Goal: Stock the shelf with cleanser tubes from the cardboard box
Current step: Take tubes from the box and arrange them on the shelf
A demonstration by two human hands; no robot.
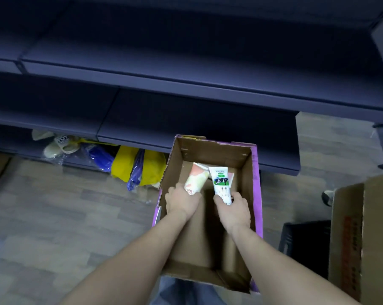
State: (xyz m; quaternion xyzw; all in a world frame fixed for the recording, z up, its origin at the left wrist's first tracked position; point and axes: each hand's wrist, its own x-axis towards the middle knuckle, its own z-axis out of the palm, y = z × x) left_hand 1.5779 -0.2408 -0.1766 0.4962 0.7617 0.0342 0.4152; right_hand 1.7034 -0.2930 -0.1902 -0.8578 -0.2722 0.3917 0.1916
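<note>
tubes are gripped inside the box [255,172]: left hand [181,200] holds the peach tube [196,179], right hand [234,209] the cow-print tube [221,183]; snagging the box wall could loosen either.

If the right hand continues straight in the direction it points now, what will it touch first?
Probably the far wall of the cardboard box. The right hand, gripping a white tube, points that way, so the tube's end would likely arrive first; depth is unclear.
</note>
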